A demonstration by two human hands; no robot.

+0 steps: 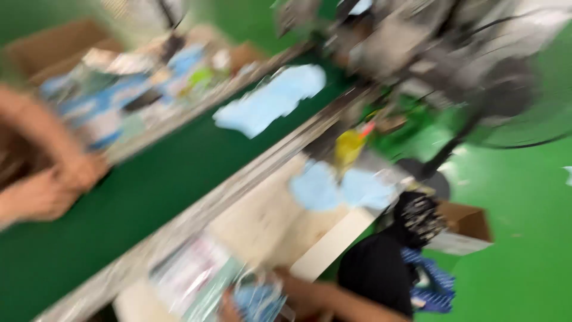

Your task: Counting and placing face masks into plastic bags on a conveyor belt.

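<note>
Green factory floor, with a dark green conveyor belt running diagonally past a pale tabletop; heavy motion blur throughout. Both of the wearer's hands, left hand and right hand, meet at the belt's left edge; whether the fingers are closed cannot be told, and nothing is discernibly held. Judged step: between pickups. A light blue piece lies further up the belt. Cardboard box, right: contents not visible. A co-worker's hand touches blue material.

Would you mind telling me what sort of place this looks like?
Probably a factory packing line, though the picture is blurred: a long dark green conveyor belt, light blue items lying on it, cardboard boxes nearby, and a green-painted floor.
</note>
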